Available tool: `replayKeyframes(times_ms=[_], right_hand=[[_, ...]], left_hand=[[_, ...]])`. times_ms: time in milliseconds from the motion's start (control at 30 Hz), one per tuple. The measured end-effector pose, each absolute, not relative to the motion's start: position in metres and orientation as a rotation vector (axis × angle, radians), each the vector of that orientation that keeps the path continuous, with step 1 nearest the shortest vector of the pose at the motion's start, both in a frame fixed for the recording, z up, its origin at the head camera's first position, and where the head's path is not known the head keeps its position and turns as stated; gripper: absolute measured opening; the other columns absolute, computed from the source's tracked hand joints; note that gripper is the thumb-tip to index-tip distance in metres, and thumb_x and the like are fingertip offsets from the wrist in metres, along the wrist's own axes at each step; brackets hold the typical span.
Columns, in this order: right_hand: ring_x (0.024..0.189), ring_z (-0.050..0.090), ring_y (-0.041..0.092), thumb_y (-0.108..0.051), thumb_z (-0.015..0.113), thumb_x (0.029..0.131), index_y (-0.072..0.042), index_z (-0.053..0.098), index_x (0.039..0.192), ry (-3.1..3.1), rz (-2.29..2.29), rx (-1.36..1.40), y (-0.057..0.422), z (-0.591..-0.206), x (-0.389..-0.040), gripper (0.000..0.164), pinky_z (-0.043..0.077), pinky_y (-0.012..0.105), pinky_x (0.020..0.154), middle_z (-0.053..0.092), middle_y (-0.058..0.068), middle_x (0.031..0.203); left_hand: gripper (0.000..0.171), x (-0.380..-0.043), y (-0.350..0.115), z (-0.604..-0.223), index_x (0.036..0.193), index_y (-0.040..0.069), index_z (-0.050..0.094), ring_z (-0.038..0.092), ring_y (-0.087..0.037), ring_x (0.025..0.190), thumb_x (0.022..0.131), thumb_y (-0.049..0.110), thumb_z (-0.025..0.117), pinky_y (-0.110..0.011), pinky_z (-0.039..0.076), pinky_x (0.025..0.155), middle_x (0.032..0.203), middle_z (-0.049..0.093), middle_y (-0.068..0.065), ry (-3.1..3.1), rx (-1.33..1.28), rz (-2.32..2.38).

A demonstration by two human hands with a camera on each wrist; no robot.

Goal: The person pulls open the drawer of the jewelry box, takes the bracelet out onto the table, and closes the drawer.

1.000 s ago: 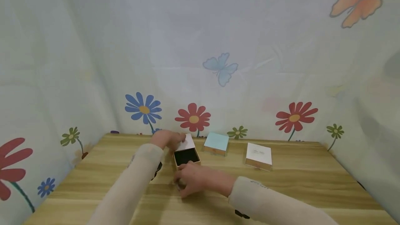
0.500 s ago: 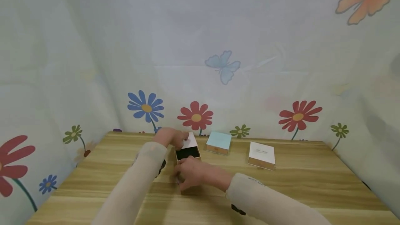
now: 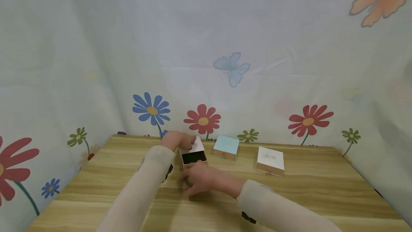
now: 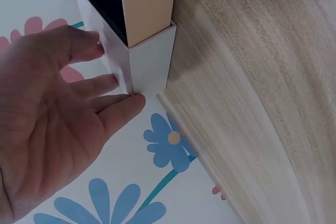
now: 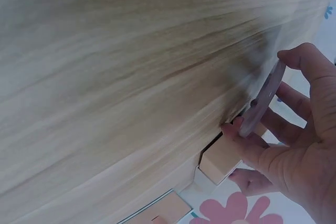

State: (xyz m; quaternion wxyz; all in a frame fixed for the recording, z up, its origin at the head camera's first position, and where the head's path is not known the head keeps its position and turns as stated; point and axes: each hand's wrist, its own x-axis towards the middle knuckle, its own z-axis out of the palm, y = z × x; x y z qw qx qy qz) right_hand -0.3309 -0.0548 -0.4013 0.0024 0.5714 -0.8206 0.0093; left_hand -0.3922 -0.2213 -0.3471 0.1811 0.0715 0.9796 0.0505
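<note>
A small white drawer box (image 3: pixel 197 148) stands on the table, its pinkish drawer (image 4: pixel 149 9) partly out and showing a black interior (image 3: pixel 194 157). My left hand (image 3: pixel 180 140) holds the white sleeve at its far end, with fingertips against its top and end in the left wrist view. At the near side, my right hand (image 3: pixel 201 177) has fingers at the drawer's front. Between its thumb and fingers it also pinches a pale lilac, translucent bangle (image 5: pixel 262 98), seen nearly edge-on in the right wrist view. The fingers cover part of the drawer front.
A light blue box (image 3: pixel 226 144) sits just right of the drawer box, near the table's back edge. Farther right is a white box (image 3: pixel 270 158) with small lettering. Behind the wooden table (image 3: pixel 305 196) hangs a cloth (image 3: pixel 180 46) printed with flowers and butterflies.
The drawer has slid farther into the sleeve, so less black interior shows. My right hand has moved slightly forward with it; the left hand stays on the sleeve.
</note>
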Motion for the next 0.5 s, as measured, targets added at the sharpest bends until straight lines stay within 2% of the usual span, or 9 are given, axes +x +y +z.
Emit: replayKeyframes(times_ms=[133, 200, 500], right_hand=[[0.087, 0.055, 0.002, -0.026, 0.077, 0.082, -0.018, 0.074, 0.113, -2.626, 0.165, 1.762, -0.047, -0.399, -0.333, 0.032, 0.044, 0.015, 0.076, 0.071, -0.008, 0.103], [0.083, 0.054, 0.004, -0.023, 0.075, 0.082, -0.017, 0.074, 0.110, -2.653, 0.234, 1.725, -0.042, -0.397, -0.335, 0.028, 0.044, 0.015, 0.069, 0.071, -0.007, 0.098], [0.076, 0.047, 0.006, -0.017, 0.072, 0.084, -0.013, 0.071, 0.102, -2.764, 0.376, 1.643, -0.024, -0.391, -0.344, 0.019, 0.040, 0.021, 0.065, 0.065, 0.000, 0.087]], left_hand=[[0.021, -0.393, -0.223, -0.348, 0.124, 0.018, 0.057, 0.049, -0.025, 0.106, 0.104, 0.017, 0.053, -0.040, 0.040, 0.087, 0.116, 0.055, -0.005, 2.798, 0.256, 0.114], [0.016, -0.395, -0.224, -0.349, 0.118, 0.017, 0.058, 0.051, -0.023, 0.101, 0.103, 0.015, 0.053, -0.039, 0.041, 0.084, 0.111, 0.057, -0.004, 2.819, 0.281, 0.097], [0.019, -0.397, -0.225, -0.350, 0.119, 0.019, 0.061, 0.053, -0.023, 0.100, 0.100, 0.017, 0.059, -0.040, 0.044, 0.085, 0.110, 0.060, -0.003, 2.843, 0.266, 0.087]])
